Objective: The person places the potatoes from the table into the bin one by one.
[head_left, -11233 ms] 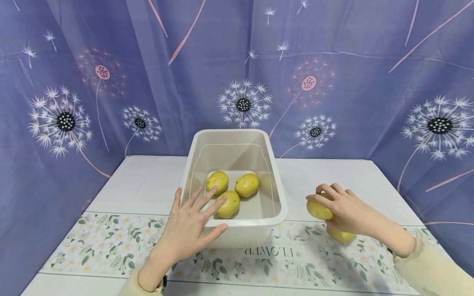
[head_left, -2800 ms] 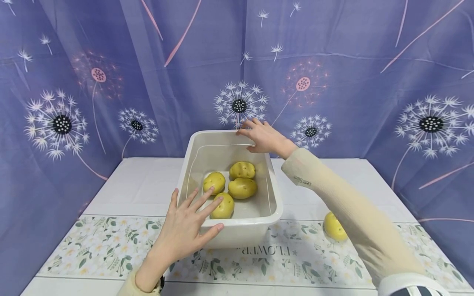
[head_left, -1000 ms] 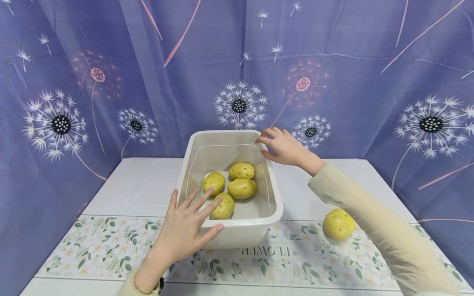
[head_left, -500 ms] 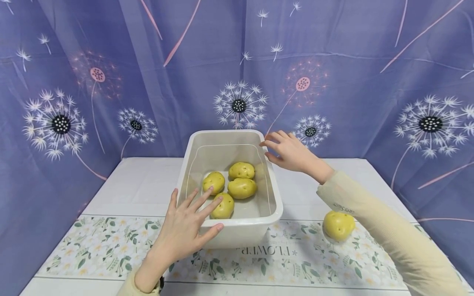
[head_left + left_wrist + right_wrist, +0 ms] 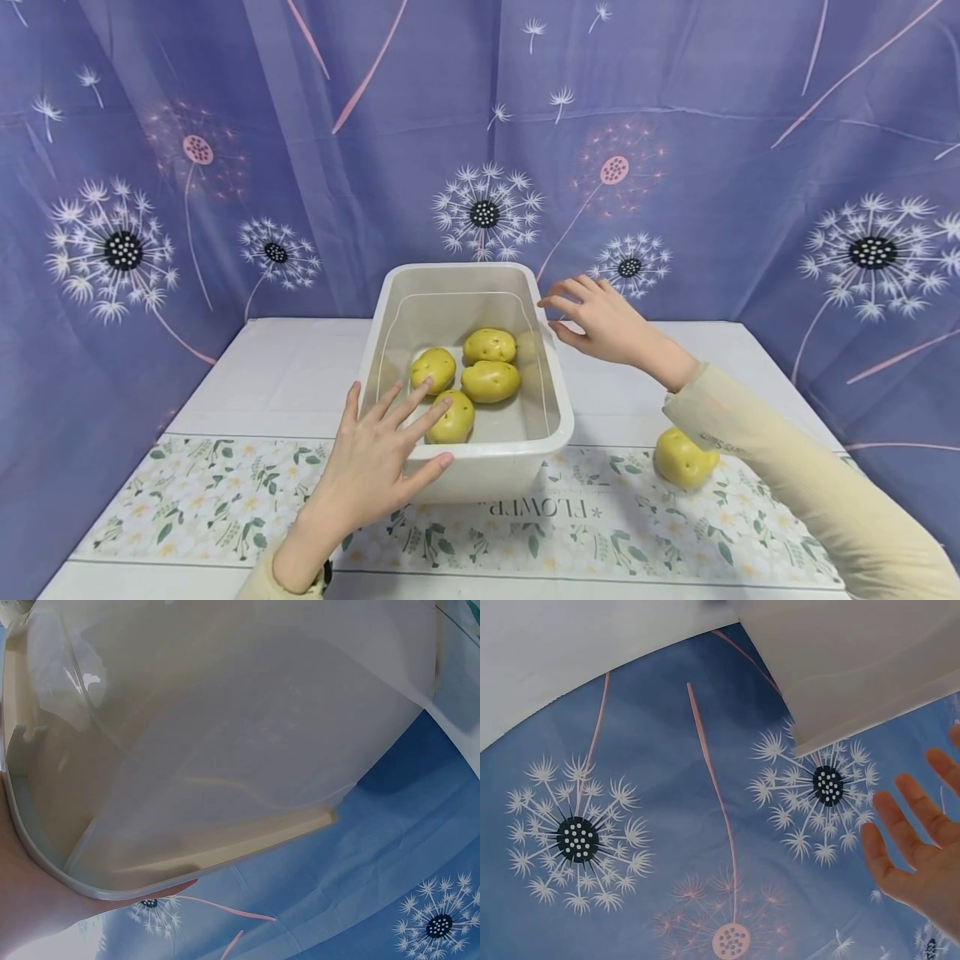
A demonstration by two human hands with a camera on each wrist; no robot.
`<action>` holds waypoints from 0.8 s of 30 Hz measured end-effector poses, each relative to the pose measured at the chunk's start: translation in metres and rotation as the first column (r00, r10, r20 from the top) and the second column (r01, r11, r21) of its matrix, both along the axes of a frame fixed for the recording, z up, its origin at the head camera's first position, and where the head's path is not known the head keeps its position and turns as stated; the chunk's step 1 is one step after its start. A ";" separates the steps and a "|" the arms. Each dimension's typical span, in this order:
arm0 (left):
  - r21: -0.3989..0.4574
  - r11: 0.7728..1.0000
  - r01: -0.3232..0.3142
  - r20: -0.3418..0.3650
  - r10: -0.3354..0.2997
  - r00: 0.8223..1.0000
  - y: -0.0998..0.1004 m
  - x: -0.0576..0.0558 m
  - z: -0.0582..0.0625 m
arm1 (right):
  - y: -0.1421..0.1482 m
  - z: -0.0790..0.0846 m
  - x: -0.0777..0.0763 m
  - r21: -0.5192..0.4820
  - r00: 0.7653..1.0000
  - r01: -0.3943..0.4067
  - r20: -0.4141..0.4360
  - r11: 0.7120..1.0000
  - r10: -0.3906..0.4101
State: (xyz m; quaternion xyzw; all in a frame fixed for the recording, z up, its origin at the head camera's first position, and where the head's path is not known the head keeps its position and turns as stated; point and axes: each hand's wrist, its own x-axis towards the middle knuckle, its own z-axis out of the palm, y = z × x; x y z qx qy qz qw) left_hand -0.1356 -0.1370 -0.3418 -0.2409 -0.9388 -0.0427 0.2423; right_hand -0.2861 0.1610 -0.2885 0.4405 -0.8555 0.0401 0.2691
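Note:
A light grey plastic bin [image 5: 468,475] holds several yellow potatoes: one at the back right [image 5: 490,346], another just in front of it [image 5: 491,382], one on the left [image 5: 432,371] and one near the front [image 5: 452,418]. My left hand [image 5: 373,454] rests with spread fingers across the bin's front left rim, overlapping the two nearer potatoes in the head view. Beside the right rim hovers my right hand [image 5: 603,321], its fingers loosely bent around nothing; the right wrist view also shows the empty fingers [image 5: 907,832]. On the table to the right lies another potato [image 5: 684,458], partly behind my right sleeve.
The bin stands on a white table [image 5: 307,358] with a floral printed strip [image 5: 225,500] across it. A purple-blue dandelion curtain [image 5: 360,192] closes off the back and both sides. The left wrist view is mostly filled by the bin's outer wall [image 5: 247,727].
Earlier my right hand gripped a potato over the table; that potato is now in the bin. Since then the emptied hand has drawn back rightward and nearer. My left hand has stayed put.

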 end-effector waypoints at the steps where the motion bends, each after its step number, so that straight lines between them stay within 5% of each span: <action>1: -0.001 1.000 -0.001 0.000 0.001 1.000 0.000 0.000 0.000 | 0.001 -0.001 0.001 -0.002 1.000 0.000 0.002 1.000 0.000; 24: 0.001 1.000 -0.006 0.005 0.006 1.000 0.000 0.000 0.000 | 0.030 -0.017 0.025 0.008 0.999 -0.001 -0.035 1.000 0.002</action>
